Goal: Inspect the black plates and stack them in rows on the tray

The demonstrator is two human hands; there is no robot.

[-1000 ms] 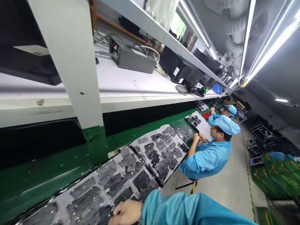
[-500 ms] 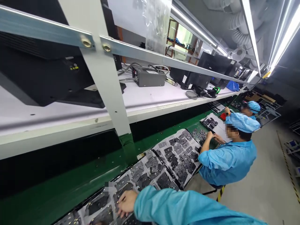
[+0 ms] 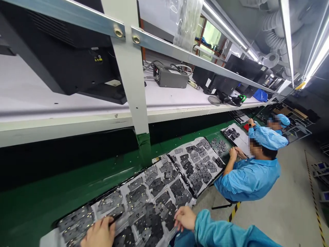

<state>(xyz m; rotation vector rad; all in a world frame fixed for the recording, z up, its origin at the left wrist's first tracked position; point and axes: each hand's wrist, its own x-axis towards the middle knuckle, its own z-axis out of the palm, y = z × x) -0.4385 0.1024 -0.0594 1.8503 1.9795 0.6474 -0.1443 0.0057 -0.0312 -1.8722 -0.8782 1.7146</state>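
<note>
My left hand lies at the bottom edge on a white sheet covered with several dark flat parts. Its fingers are closed round a thin black stick-like tool. My right hand, in a blue sleeve, rests with curled fingers on the sheet's near edge, touching the dark parts; nothing shows plainly inside it. The sheet lies on a green conveyor belt.
A second sheet of parts lies further along the belt. Two people in blue coats and caps work there. A white post rises from the belt. The shelf above carries a black monitor and a grey box.
The view swung down and left. My left hand has come into sight holding the tool. My right hand has moved right, to the sheet's near edge.
</note>
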